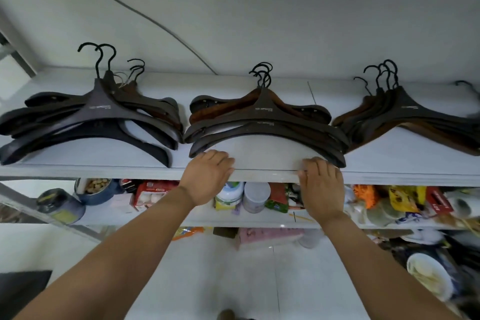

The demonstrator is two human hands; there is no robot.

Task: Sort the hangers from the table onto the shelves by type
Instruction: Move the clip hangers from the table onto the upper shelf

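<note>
head view: dark wooden hangers (265,122) stacked on shelf (155,167); left hand (207,176), right hand (320,184) open, empty.

Upper shelf (389,161): three hanger piles, left pile (88,122), middle pile (262,127), right pile (413,117). Left hand (207,176), right hand (322,184): at shelf edge, seemingly touching middle pile's ends. Lower shelf (259,219): jars, packets.

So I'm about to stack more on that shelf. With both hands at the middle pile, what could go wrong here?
The middle pile has its lowest hanger ends at the shelf edge, right by the left hand and right hand; a nudge could tip hangers off onto the jars and packets below. It also touches the left pile and crowds the right pile, so types could mix.
</note>
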